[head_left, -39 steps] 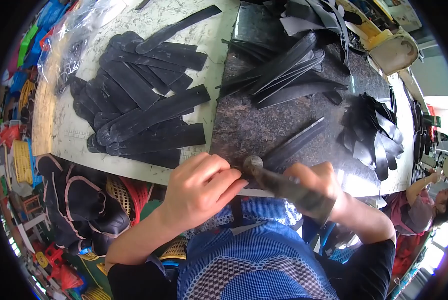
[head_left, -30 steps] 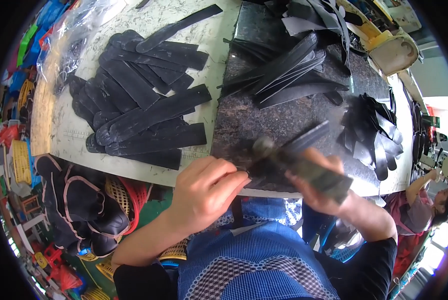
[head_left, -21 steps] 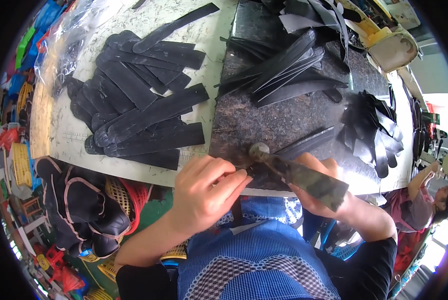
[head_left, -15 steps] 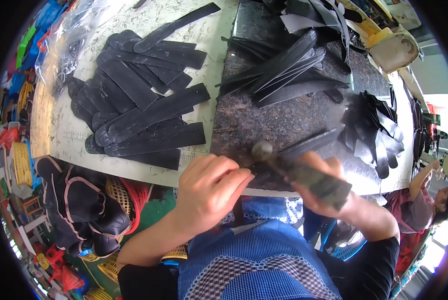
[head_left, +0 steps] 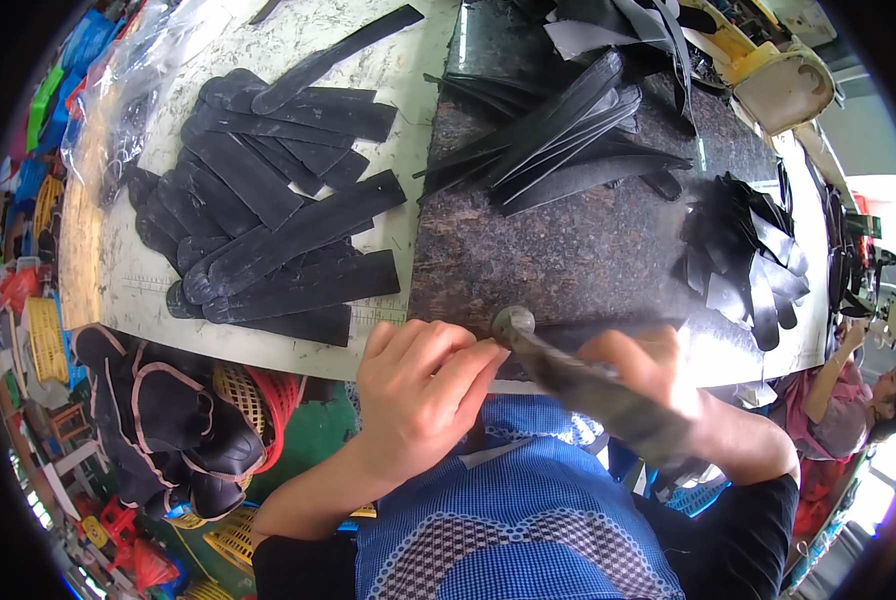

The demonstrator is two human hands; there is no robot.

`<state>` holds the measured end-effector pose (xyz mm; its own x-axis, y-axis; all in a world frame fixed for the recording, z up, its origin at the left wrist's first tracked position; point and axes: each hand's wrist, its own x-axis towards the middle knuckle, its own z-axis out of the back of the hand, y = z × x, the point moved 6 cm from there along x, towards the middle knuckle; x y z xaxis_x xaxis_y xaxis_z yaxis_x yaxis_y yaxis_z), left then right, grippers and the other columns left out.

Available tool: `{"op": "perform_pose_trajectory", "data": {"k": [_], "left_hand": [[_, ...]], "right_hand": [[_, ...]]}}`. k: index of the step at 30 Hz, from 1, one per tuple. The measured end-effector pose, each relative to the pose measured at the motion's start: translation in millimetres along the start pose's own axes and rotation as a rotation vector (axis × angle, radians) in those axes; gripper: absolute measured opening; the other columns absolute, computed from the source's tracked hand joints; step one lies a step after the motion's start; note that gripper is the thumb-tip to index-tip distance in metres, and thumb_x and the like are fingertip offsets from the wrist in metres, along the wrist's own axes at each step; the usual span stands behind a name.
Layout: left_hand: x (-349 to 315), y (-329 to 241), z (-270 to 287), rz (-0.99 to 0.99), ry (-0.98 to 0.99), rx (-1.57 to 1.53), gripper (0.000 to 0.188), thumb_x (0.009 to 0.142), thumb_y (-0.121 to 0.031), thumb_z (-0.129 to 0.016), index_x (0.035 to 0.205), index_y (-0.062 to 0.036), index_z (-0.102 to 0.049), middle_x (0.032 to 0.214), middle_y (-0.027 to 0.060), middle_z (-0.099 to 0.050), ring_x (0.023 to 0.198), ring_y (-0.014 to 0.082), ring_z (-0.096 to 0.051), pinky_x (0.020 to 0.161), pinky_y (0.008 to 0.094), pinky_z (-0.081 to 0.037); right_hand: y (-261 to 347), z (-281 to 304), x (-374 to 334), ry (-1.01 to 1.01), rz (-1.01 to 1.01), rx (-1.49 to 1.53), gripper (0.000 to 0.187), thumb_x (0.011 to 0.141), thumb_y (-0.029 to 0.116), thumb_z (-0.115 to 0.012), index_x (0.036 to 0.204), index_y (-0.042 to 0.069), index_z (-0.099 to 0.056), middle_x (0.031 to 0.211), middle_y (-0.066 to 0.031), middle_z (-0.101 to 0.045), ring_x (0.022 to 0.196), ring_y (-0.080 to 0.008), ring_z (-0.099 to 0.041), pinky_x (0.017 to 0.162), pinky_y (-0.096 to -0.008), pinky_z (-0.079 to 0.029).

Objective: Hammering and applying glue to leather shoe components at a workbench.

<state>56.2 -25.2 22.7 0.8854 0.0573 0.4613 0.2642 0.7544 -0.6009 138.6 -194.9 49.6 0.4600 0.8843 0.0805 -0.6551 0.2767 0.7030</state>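
right hand (head_left: 658, 375) is wrapped round the handle of a hammer (head_left: 578, 375), head down on a black strip (head_left: 568, 335) at the near edge of the dark stone slab (head_left: 568, 250) on the tabletop. left hand (head_left: 418, 385) has fingers bent, pressing the strip flat beside it. Strip looks thin, floppy & light imo, so pin it flat near the end, w/ the hammer heavy & stiff

Two hands worked at the near edge of the one dark stone slab (head_left: 578, 250); three heaps of black strips lay around it, one hammer (head_left: 568, 370) on it
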Motion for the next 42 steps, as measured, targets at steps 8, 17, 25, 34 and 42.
{"op": "perform_pose_trajectory", "data": {"k": [8, 17, 25, 34, 42], "left_hand": [[44, 21, -13, -0.283, 0.352, -0.226, 0.019, 0.068, -0.012, -0.088, 0.080, -0.0063, -0.074, 0.076, 0.0003, -0.062, 0.067, 0.0167, -0.058, 0.063, 0.0322, -0.042], [13, 1, -9, -0.146, 0.128, -0.061, 0.023, 0.069, -0.008, -0.087, 0.089, -0.0049, -0.075, 0.080, -0.0009, -0.061, 0.070, 0.0163, -0.059, 0.064, 0.0325, -0.041], [12, -1, -9, -0.112, 0.156, -0.023, 0.019, 0.074, -0.006, -0.081, 0.092, -0.0048, -0.073, 0.083, -0.0005, -0.060, 0.071, 0.0165, -0.058, 0.065, 0.0325, -0.041], [10, 4, -7, -0.161, 0.121, -0.036, 0.022, 0.072, -0.010, -0.084, 0.092, -0.0060, -0.073, 0.085, -0.0003, -0.060, 0.073, 0.0167, -0.059, 0.067, 0.0321, -0.041], [24, 4, -11, -0.225, 0.213, -0.127, 0.027, 0.063, 0.000, -0.083, 0.089, -0.0027, -0.074, 0.081, 0.0022, -0.061, 0.072, 0.0194, -0.061, 0.065, 0.0332, -0.045]], "right_hand": [[-9, 12, -10, 0.050, -0.160, -0.096, 0.025, 0.082, 0.008, -0.074, 0.095, 0.003, -0.054, 0.059, -0.0085, -0.060, 0.048, -0.0269, -0.065, 0.043, -0.0368, -0.049], [-22, 6, -23, 0.041, -0.218, 0.058, 0.028, 0.082, 0.014, -0.076, 0.098, 0.002, -0.057, 0.062, -0.0086, -0.060, 0.052, -0.0277, -0.067, 0.047, -0.0377, -0.050], [-9, 17, 6, 0.052, -0.107, -0.004, 0.017, 0.090, 0.012, -0.069, 0.090, 0.003, -0.054, 0.060, -0.0064, -0.058, 0.047, -0.0248, -0.063, 0.042, -0.0382, -0.047], [-13, 14, 5, 0.041, -0.021, 0.007, 0.018, 0.091, 0.014, -0.069, 0.091, 0.004, -0.054, 0.058, -0.0048, -0.055, 0.046, -0.0225, -0.061, 0.042, -0.0375, -0.045], [-5, 23, 0, 0.003, 0.002, -0.039, 0.017, 0.089, 0.012, -0.069, 0.092, 0.003, -0.054, 0.059, -0.0068, -0.057, 0.048, -0.0251, -0.063, 0.043, -0.0379, -0.048]]}}
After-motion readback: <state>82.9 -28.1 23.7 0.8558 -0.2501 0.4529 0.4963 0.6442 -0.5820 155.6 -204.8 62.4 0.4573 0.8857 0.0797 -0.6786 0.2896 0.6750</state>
